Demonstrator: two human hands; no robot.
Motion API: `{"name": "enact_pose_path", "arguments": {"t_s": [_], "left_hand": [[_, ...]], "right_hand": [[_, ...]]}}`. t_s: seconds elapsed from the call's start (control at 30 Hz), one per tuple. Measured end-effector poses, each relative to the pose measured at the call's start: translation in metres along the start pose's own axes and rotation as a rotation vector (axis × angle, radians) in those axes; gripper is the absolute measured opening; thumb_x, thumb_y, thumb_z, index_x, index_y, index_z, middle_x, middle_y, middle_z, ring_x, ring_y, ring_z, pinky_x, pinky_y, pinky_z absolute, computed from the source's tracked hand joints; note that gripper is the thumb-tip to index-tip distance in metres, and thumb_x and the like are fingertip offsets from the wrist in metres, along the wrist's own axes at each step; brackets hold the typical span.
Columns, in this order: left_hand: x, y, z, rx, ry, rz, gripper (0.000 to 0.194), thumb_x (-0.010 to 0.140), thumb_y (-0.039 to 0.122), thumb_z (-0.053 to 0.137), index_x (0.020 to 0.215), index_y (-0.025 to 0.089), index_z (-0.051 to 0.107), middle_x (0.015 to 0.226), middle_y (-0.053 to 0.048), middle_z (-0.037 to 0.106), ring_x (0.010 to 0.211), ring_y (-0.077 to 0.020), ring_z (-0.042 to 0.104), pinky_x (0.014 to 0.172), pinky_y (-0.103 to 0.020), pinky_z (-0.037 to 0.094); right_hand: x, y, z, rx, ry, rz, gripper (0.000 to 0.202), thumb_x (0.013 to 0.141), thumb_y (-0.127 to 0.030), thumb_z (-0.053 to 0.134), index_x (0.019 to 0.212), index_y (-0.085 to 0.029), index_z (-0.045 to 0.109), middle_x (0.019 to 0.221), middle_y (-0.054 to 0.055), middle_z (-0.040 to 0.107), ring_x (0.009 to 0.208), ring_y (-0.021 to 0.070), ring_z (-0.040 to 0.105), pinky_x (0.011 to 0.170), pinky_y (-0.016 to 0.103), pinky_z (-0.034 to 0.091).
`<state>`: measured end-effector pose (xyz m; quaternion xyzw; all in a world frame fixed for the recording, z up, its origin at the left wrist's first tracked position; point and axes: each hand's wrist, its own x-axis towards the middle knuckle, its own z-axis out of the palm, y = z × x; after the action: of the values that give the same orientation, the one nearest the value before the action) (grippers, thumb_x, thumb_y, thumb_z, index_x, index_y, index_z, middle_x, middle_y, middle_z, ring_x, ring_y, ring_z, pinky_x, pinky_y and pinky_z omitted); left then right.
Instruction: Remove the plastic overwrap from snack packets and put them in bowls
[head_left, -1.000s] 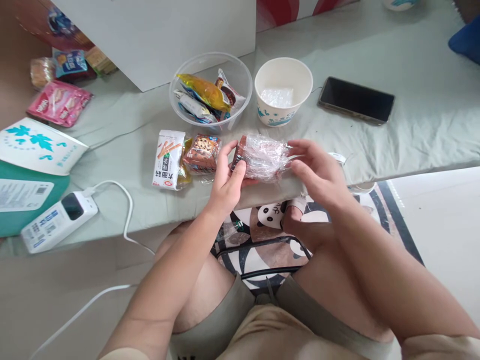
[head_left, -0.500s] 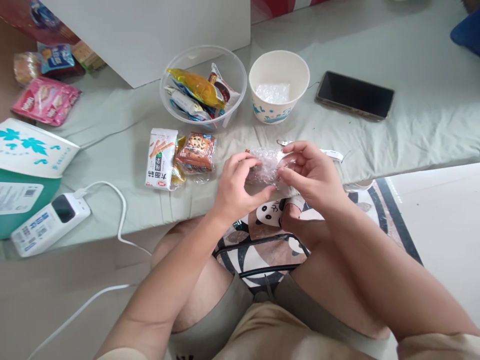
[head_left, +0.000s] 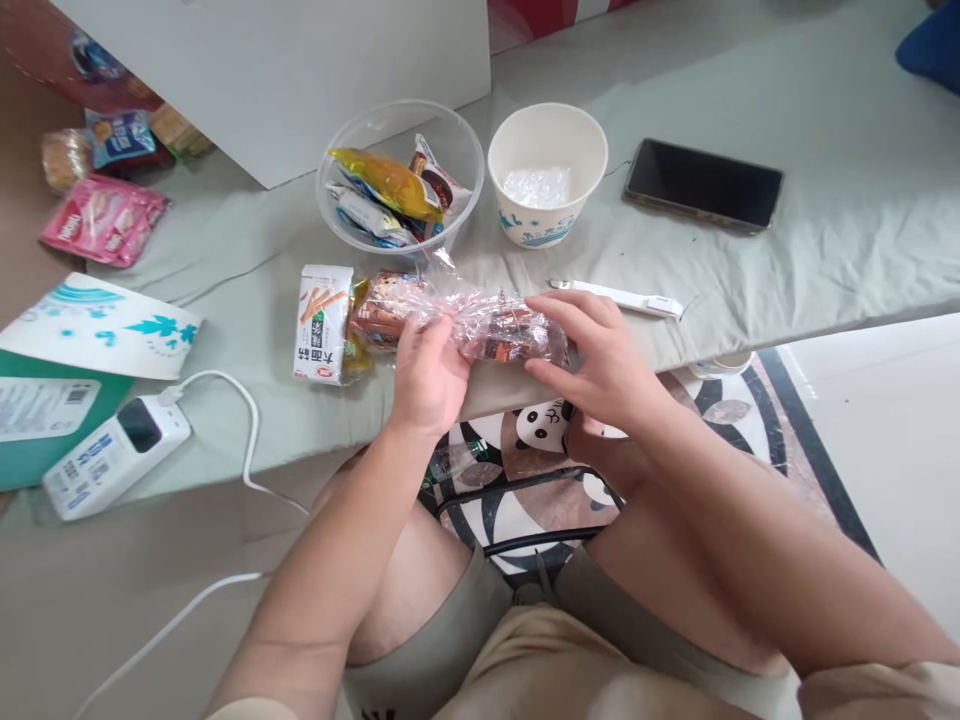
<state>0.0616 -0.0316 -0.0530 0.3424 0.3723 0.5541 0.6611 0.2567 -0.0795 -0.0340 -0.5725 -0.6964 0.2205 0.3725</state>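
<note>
A brown snack packet wrapped in clear plastic (head_left: 517, 335) lies at the front edge of the cloth-covered surface. My left hand (head_left: 431, 375) pinches the gathered plastic wrap (head_left: 450, 305) at its left end, thumb on top. Around the right end of the bundle curves my right hand (head_left: 600, 350), its thumb and fingers on either side of the packet. The loose film spreads over a brown cookie packet (head_left: 379, 325) to the left. Beside that packet is a white snack pack (head_left: 322, 325) with a yellow wrapper (head_left: 356, 360) partly beneath.
Behind stand a clear plastic bowl (head_left: 476, 180) of snack packets and a white paper tub (head_left: 547, 228) with bubble wrap inside. A phone (head_left: 705, 185) and a white box cutter (head_left: 630, 298) lie to the right. At left are a power bank (head_left: 116, 455) with a white cable and a pink packet (head_left: 105, 220).
My left hand has moved left and closed on the plastic, drawing the film out leftward over the cookie packet. The brown packet inside shows more now. The box cutter is more fully visible.
</note>
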Motion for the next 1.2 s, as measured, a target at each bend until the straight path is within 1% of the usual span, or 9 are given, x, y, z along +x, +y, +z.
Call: {"name": "enact_pose_path", "arguments": {"t_s": [0.2,0.43,0.6,0.73,0.8,0.9,1.0,1.1,1.2], "left_hand": [[0.004,-0.001,0.001,0.005,0.116,-0.001,0.020,0.080,0.035,0.078,0.088,0.025,0.062,0.098,-0.001,0.068,0.095,-0.0204,0.069,0.083,-0.035,0.057],[0.005,0.000,0.002,-0.048,0.206,0.012,0.023,0.078,0.032,0.079,0.083,0.024,0.058,0.092,0.000,0.066,0.086,-0.0161,0.066,0.069,-0.028,0.054],[0.006,0.002,0.004,-0.052,0.254,0.013,0.026,0.076,0.032,0.079,0.085,0.024,0.056,0.093,0.000,0.065,0.090,-0.0158,0.065,0.077,-0.029,0.056],[0.007,0.000,0.001,0.034,0.262,0.025,0.033,0.072,0.035,0.083,0.083,0.024,0.054,0.089,0.000,0.063,0.086,-0.0157,0.063,0.075,-0.028,0.053],[0.007,0.000,-0.001,0.066,0.213,0.060,0.036,0.070,0.037,0.086,0.086,0.025,0.056,0.092,-0.001,0.063,0.088,-0.0168,0.063,0.077,-0.029,0.052],[0.006,0.000,-0.003,0.092,0.119,0.110,0.045,0.065,0.046,0.091,0.090,0.025,0.060,0.093,-0.001,0.062,0.084,-0.0158,0.061,0.075,-0.029,0.051],[0.006,0.001,-0.003,0.129,0.084,0.123,0.048,0.063,0.054,0.092,0.087,0.024,0.063,0.082,0.001,0.059,0.068,-0.0110,0.055,0.061,-0.024,0.045],[0.007,0.003,-0.002,0.153,0.099,0.116,0.038,0.067,0.044,0.090,0.078,0.022,0.061,0.071,0.003,0.055,0.061,-0.0092,0.052,0.056,-0.023,0.041],[0.005,0.006,-0.002,0.145,0.096,0.095,0.028,0.071,0.034,0.085,0.072,0.022,0.060,0.067,0.003,0.057,0.062,-0.0103,0.056,0.059,-0.024,0.045]], "right_hand": [[0.003,-0.001,-0.001,0.106,0.047,0.076,0.002,0.085,-0.023,0.065,0.084,-0.023,0.067,0.105,0.007,0.070,0.097,0.0237,0.066,0.082,0.040,0.055],[0.005,0.004,-0.013,0.169,0.254,0.253,0.008,0.080,-0.019,0.057,0.085,-0.024,0.061,0.081,0.001,0.064,0.074,0.0168,0.061,0.070,0.034,0.049],[0.008,0.016,-0.036,0.056,0.399,0.383,0.019,0.072,-0.013,0.052,0.076,-0.022,0.068,0.074,0.000,0.059,0.067,0.0156,0.053,0.067,0.034,0.043],[0.006,0.024,-0.048,-0.130,0.429,0.469,0.021,0.069,-0.010,0.052,0.068,-0.021,0.069,0.083,0.004,0.062,0.070,0.0166,0.056,0.069,0.037,0.047],[0.004,0.024,-0.047,-0.183,0.459,0.381,0.021,0.073,-0.012,0.052,0.075,-0.022,0.071,0.092,0.007,0.063,0.082,0.0213,0.061,0.073,0.039,0.050],[0.001,0.019,-0.037,-0.220,0.332,0.084,0.023,0.081,-0.020,0.059,0.099,-0.025,0.072,0.105,0.010,0.068,0.103,0.0280,0.064,0.085,0.044,0.051],[0.000,0.013,-0.024,-0.281,0.097,-0.131,0.021,0.087,-0.026,0.062,0.106,-0.026,0.071,0.101,0.007,0.072,0.103,0.0283,0.065,0.094,0.047,0.048],[-0.001,0.009,-0.020,-0.329,0.020,-0.155,0.017,0.091,-0.020,0.056,0.085,-0.026,0.071,0.077,0.003,0.068,0.085,0.0233,0.065,0.090,0.044,0.047],[-0.001,0.006,-0.024,-0.296,0.008,-0.070,0.022,0.088,-0.017,0.053,0.084,-0.027,0.071,0.086,0.006,0.069,0.083,0.0234,0.064,0.081,0.041,0.050]]}}
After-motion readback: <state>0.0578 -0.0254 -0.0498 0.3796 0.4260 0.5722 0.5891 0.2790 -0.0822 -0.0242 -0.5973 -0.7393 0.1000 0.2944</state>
